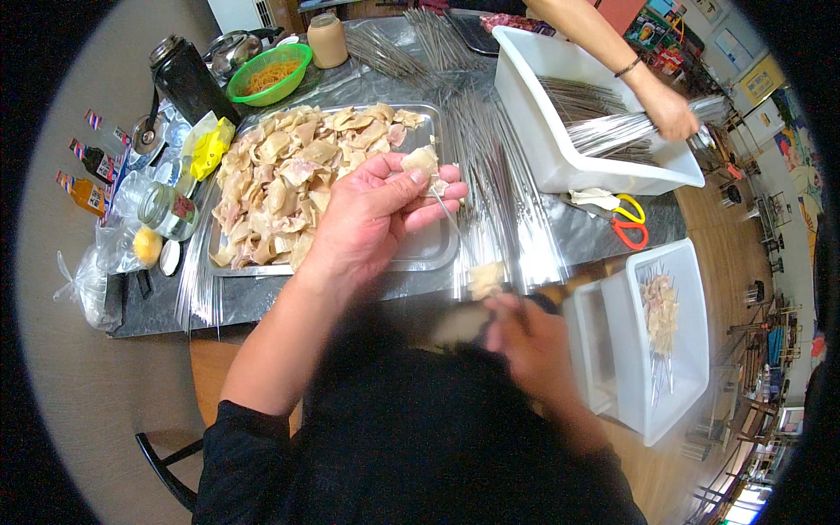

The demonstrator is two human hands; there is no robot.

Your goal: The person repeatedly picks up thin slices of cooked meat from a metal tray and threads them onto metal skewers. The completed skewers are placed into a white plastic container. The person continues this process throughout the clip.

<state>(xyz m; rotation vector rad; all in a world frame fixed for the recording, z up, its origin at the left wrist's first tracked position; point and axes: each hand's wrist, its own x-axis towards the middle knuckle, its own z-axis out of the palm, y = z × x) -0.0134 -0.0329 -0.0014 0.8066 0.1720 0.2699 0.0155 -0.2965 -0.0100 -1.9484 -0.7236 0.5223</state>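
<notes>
My left hand (377, 213) is palm up over the near right part of a metal tray, pinching a pale piece of meat or skin (421, 161) between thumb and fingers. A thin metal skewer (446, 209) slants from that piece down toward my right hand (528, 338). Motion blurs the right hand; its curled fingers appear to grip the skewer's lower end. Just above those fingers is another pale piece (485, 281), apparently threaded on. The steel tray (430, 259) bears a heap of similar pale slices (282, 184).
Loose metal skewers (499, 197) lie right of the tray. Another person's hand (669, 111) holds skewers over a white bin (551, 157). Scissors (627, 220) lie near the table edge. A lower white bin (630, 394) contains loaded skewers. Jars, bottles and a green basket (272, 75) stand left.
</notes>
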